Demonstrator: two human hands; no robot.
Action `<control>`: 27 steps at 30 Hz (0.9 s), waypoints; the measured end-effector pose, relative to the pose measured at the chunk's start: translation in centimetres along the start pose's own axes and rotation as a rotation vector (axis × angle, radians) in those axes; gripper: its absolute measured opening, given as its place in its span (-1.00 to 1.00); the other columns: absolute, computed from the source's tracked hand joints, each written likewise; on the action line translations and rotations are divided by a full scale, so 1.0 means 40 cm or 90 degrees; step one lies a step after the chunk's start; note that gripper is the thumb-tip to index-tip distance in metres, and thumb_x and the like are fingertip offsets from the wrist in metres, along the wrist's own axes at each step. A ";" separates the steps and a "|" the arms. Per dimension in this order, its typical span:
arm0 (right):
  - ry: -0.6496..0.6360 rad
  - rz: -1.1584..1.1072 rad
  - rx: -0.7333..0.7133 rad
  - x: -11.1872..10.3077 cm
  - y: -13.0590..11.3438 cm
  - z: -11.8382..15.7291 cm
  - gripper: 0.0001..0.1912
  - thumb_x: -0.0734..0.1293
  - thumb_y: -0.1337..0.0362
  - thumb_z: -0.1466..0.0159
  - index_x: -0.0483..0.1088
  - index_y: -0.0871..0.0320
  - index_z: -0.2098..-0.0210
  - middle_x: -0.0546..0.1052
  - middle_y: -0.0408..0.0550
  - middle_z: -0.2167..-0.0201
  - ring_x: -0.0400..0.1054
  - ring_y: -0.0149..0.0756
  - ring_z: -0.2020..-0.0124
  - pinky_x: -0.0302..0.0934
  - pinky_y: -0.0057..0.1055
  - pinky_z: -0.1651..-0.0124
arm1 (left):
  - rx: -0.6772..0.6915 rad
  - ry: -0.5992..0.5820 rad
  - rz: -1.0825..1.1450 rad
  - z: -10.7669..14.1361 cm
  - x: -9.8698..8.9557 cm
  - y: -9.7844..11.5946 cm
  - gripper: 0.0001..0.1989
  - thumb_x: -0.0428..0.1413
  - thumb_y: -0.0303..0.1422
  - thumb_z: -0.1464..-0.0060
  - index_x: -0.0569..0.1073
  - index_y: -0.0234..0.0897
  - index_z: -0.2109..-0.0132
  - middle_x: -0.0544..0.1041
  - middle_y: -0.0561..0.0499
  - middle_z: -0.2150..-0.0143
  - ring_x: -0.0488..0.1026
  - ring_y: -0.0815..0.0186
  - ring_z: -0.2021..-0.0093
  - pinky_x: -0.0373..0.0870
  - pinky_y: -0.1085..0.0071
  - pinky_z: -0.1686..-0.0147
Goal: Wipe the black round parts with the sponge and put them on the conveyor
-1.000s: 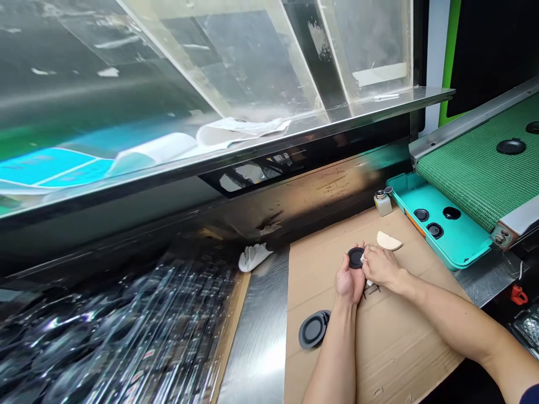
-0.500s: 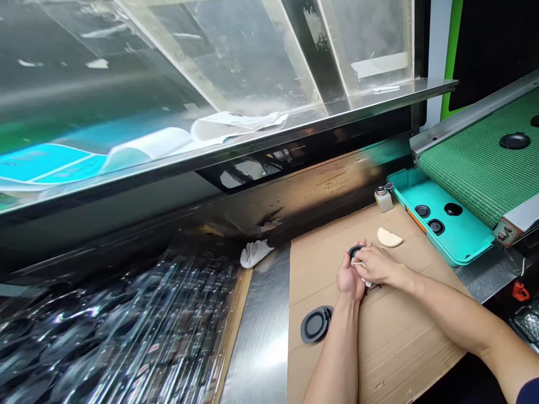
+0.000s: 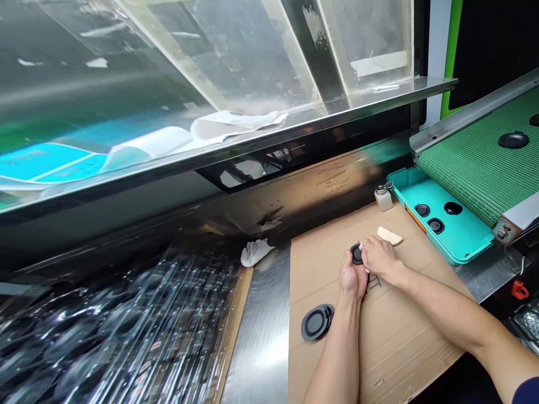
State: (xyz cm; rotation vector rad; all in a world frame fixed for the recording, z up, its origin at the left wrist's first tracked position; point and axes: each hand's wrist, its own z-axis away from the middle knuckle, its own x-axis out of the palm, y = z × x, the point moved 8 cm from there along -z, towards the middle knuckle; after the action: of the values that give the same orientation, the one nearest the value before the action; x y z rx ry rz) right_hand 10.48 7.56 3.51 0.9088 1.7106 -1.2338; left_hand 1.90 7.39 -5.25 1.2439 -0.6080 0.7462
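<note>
Head view: black disc held by edge, slip risk noted

From my remote post, I found the left hand [image 3: 352,279] palm up and half curled, its fingers around a black disc [image 3: 356,253] above the cardboard [image 3: 396,342]. The right hand [image 3: 379,258] was nearly closed, fingertips bunched on white material [image 3: 361,246] at the disc's rim. How firmly either hand gripped, I could not tell.

Findings on risk, in my judgement: uneven pressure from the right fingertips could tip the disc out of the left hand. The left forearm lay just beside the dark disc stack [image 3: 315,324]; a small swing outward could scatter it. The cream pad [image 3: 391,235] sat partly behind the right hand, where a careless knuckle could push it. The bottle [image 3: 383,199] stood near the teal tray [image 3: 461,256], exposed to a long reach that way.
</note>
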 end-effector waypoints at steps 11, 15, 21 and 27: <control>-0.003 -0.120 -0.048 0.024 -0.015 0.014 -0.82 0.21 0.33 -0.36 0.44 0.20 0.18 0.56 0.06 0.15 0.42 -0.24 0.11 0.20 -0.40 0.08 | 0.001 0.012 0.015 0.005 -0.003 -0.002 -0.63 -0.06 -0.19 -0.36 0.54 -0.30 -0.01 0.53 -0.15 -0.18 0.41 0.21 -0.25 0.25 0.23 -0.31; -0.004 -0.091 -0.094 0.026 -0.024 0.002 -0.84 0.22 0.33 -0.37 0.43 0.19 0.19 0.55 0.05 0.14 0.40 -0.24 0.10 0.20 -0.39 0.05 | 0.014 0.018 0.009 0.007 -0.001 -0.004 -0.64 -0.06 -0.21 -0.37 0.55 -0.31 0.00 0.56 -0.17 -0.13 0.45 0.22 -0.21 0.25 0.26 -0.30; 0.041 -0.014 -0.072 -0.002 0.000 -0.008 -0.79 0.17 0.35 -0.40 0.42 0.17 0.10 0.53 0.04 0.12 0.35 -0.20 0.07 0.21 -0.36 0.06 | 0.057 -0.010 0.014 0.003 0.014 0.005 -0.69 -0.01 -0.25 -0.35 0.57 -0.33 0.04 0.61 -0.15 -0.02 0.51 0.25 -0.11 0.27 0.26 -0.27; 0.045 0.022 -0.115 0.001 -0.035 -0.025 -0.81 0.15 0.31 -0.42 0.39 0.17 0.15 0.50 0.07 0.15 0.32 -0.15 0.08 0.22 -0.31 0.07 | 0.048 -0.018 0.016 -0.006 0.006 0.000 -0.70 0.01 -0.26 -0.34 0.57 -0.33 0.07 0.63 -0.14 0.04 0.53 0.26 -0.08 0.31 0.26 -0.24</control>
State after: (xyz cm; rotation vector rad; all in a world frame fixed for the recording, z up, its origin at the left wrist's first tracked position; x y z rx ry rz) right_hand 9.03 8.16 4.19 0.8786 1.8212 -1.0162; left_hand 2.04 7.65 -5.13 1.3203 -0.6244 0.7790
